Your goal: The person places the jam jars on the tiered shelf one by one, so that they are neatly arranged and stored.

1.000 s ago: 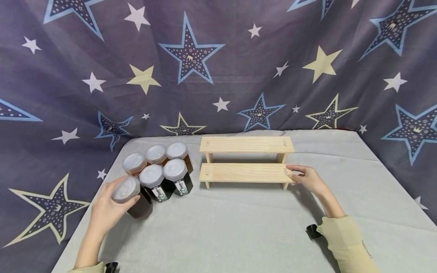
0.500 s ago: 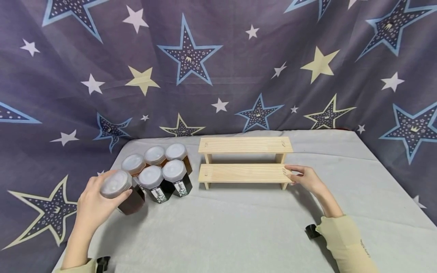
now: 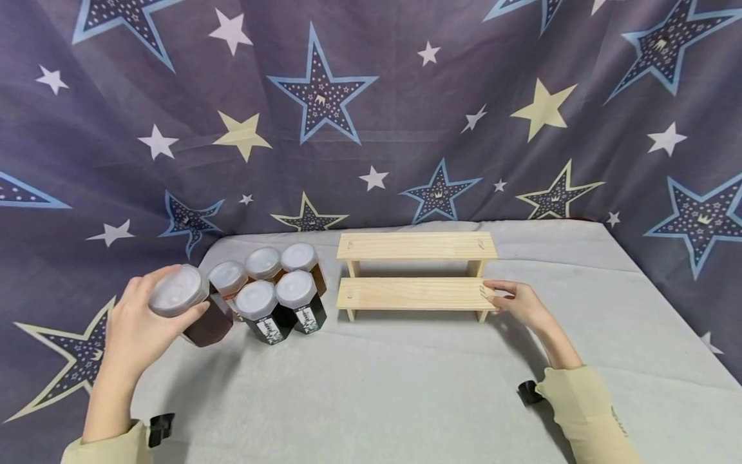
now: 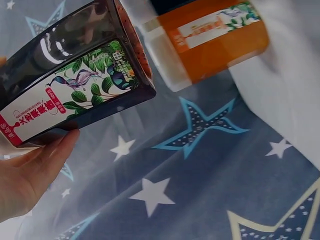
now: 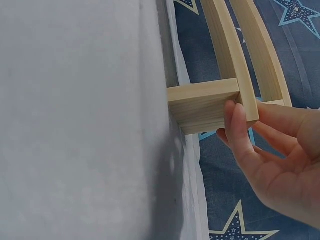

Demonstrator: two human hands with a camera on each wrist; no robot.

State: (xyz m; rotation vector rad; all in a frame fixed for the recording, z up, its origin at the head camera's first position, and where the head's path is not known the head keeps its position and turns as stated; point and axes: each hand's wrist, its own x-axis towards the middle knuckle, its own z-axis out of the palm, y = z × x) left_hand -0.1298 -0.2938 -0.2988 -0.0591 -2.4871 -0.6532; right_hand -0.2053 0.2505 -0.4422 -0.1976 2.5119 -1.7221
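My left hand (image 3: 137, 322) grips a dark jar (image 3: 211, 322) near its pale lid (image 3: 180, 290), holding it tilted at the left of the table. In the left wrist view the jar's label (image 4: 75, 90) shows green leaves and a bird, and an amber jar (image 4: 220, 45) stands beyond it. My right hand (image 3: 524, 303) pinches the right end of the lower board of a two-step wooden rack (image 3: 411, 293). Seen from the right wrist, the thumb (image 5: 240, 130) lies under the board's end by a leg (image 5: 202, 105), with fingers on the other side.
Several lidded jars stand together left of the rack, among them two dark jars (image 3: 313, 316) in front and amber ones behind, such as the back right jar (image 3: 317, 277). A grey cloth covers the table (image 3: 394, 386). A star-patterned curtain (image 3: 371, 77) hangs behind it.
My left hand has lifted the dark jar up and to the left, away from the other jars. My right hand stays on the rack's end.
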